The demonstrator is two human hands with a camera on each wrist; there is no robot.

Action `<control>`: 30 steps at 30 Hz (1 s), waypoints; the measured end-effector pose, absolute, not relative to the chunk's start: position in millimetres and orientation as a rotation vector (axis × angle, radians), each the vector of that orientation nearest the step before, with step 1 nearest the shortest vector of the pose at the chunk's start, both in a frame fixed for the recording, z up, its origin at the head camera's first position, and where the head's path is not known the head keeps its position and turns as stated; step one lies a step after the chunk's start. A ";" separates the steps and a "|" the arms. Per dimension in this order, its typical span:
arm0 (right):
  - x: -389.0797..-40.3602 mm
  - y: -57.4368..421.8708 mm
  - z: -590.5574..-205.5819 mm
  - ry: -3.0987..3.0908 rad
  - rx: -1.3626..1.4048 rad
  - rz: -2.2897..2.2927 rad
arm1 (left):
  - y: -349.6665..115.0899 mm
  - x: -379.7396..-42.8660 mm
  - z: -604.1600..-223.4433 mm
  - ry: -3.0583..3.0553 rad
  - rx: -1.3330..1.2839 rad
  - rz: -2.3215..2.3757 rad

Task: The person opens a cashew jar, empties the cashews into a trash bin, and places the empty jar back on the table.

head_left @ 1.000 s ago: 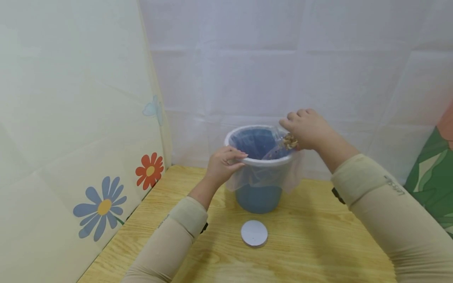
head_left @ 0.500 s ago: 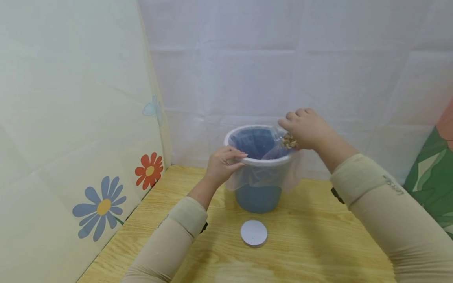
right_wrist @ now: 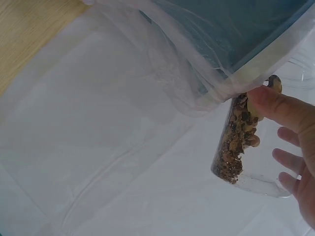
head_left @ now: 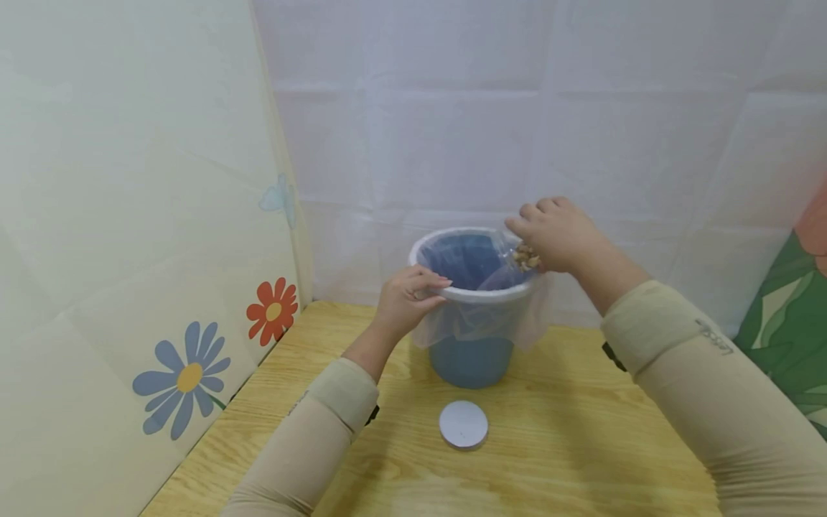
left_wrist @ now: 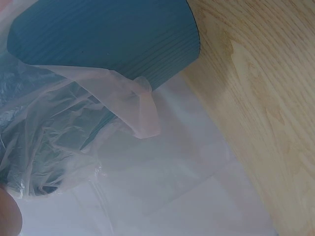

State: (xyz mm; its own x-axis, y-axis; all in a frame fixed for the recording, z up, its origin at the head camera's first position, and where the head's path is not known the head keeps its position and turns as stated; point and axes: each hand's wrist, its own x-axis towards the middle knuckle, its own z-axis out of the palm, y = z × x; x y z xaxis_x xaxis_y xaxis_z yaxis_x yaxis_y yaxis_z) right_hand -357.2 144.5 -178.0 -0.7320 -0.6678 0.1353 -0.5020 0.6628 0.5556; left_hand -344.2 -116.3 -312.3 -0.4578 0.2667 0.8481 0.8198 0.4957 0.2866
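A blue trash bin (head_left: 472,365) with a white rim stands on the table, its clear pinkish plastic liner (head_left: 481,319) folded down over the outside. At the rim's near left, my left hand (head_left: 407,298) grips the edge through the liner, thumb below and fingers over the top. My right hand (head_left: 561,235) holds a clear jar (right_wrist: 253,179) tilted at the bin's right rim, its mouth toward the opening. Brown, shell-like dry bits (right_wrist: 236,140) lie along one side of the jar. In the left wrist view only a fingertip (left_wrist: 7,216) shows at the edge.
A round white disc (head_left: 464,425), like a jar lid, lies on the wood-grain table (head_left: 543,438) in front of the bin. A white sheet (head_left: 413,143) hangs close behind. On the left is a cream panel (head_left: 129,215) printed with flowers.
My right hand and the jar have shifted very slightly left, toward the bin's middle. The left hand keeps its place on the rim.
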 end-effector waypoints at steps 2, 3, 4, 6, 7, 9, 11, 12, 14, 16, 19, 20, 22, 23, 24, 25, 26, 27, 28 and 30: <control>-357.6 144.2 -178.1 -2.551 0.928 -0.721 | -116.5 -344.4 -312.6 -1.973 -0.895 -0.913; -358.2 144.3 -178.3 -2.547 0.930 -0.724 | -116.5 -344.3 -312.5 -1.974 -0.894 -0.913; -358.5 144.4 -178.5 -2.544 0.931 -0.727 | -116.6 -344.3 -312.5 -1.975 -0.893 -0.913; -358.9 144.4 -178.8 -2.540 0.932 -0.726 | -116.7 -344.8 -312.8 -1.976 -0.893 -0.915; -359.1 144.5 -179.0 -2.539 0.934 -0.723 | -116.8 -345.0 -312.9 -1.975 -0.893 -0.917; -359.2 144.7 -179.3 -2.536 0.938 -0.719 | -116.8 -344.8 -312.9 -1.974 -0.894 -0.922; -359.0 144.8 -179.4 -2.530 0.942 -0.719 | -116.7 -344.7 -313.0 -1.974 -0.895 -0.926; -359.1 144.8 -179.6 -2.525 0.944 -0.721 | -116.7 -344.8 -313.1 -1.975 -0.895 -0.925; -359.0 144.7 -179.7 -2.517 0.948 -0.730 | -116.6 -345.0 -313.3 -1.978 -0.893 -0.923; -359.4 144.6 -179.9 -2.508 0.950 -0.738 | -116.6 -345.9 -313.7 -1.980 -0.892 -0.920; -360.0 144.8 -180.4 -2.501 0.954 -0.744 | -116.5 -347.1 -314.0 -1.975 -0.895 -0.917; -360.3 145.0 -180.5 -2.500 0.956 -0.744 | -116.4 -347.4 -314.0 -1.972 -0.897 -0.916; -360.4 145.2 -180.8 -2.499 0.960 -0.744 | -116.4 -347.9 -314.2 -1.967 -0.900 -0.914; -360.3 145.2 -180.9 -2.500 0.962 -0.743 | -116.4 -347.9 -314.3 -1.965 -0.901 -0.914; -360.1 145.2 -180.8 -2.502 0.963 -0.742 | -116.4 -348.0 -314.5 -1.964 -0.902 -0.914; -360.0 145.1 -180.9 -2.504 0.964 -0.739 | -116.5 -348.1 -314.6 -1.962 -0.903 -0.915; -359.9 145.0 -180.9 -2.506 0.963 -0.739 | -116.4 -348.0 -314.7 -1.961 -0.903 -0.914; -359.6 144.9 -180.8 -2.508 0.962 -0.740 | -116.3 -347.9 -314.8 -1.960 -0.904 -0.915; -359.4 144.8 -180.7 -2.509 0.961 -0.740 | -116.4 -347.9 -314.9 -1.958 -0.906 -0.916; -359.1 144.8 -180.4 -2.511 0.960 -0.739 | -116.3 -347.8 -314.9 -1.955 -0.907 -0.917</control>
